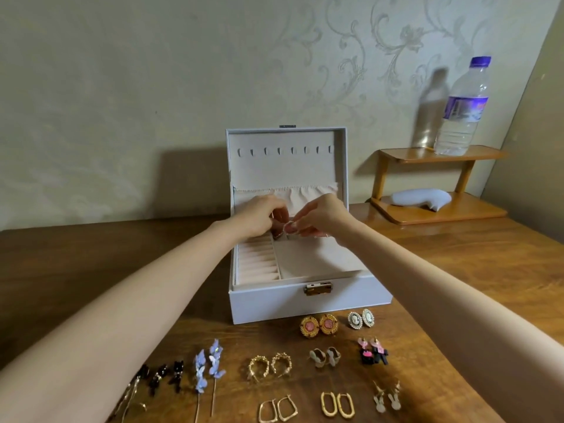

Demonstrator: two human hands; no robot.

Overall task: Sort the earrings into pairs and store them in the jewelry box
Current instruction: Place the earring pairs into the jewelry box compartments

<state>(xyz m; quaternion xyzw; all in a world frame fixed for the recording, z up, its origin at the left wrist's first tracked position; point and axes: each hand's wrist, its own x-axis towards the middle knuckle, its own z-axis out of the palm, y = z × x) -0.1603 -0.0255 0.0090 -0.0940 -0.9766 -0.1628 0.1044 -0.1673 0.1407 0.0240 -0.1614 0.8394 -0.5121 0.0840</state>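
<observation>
Right hand [323, 213]: your fingers [306, 232] pinch an earring [288, 228] over the box [305, 303], centre | left hand [259, 213]: fingers curled, hold unclear | pairs [309, 327] on tabletop [91, 254], lower frame

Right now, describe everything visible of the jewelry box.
The jewelry box is pale, square, open on the wooden table behind the laid-out earrings. Its lid stands upright, cream-lined, with a row of hooks and a gathered pocket. Inside: ring rolls left, plain compartment right. A brass latch sits in front. The left hand and right hand meet over its back part, the right pinching a small earring.
</observation>
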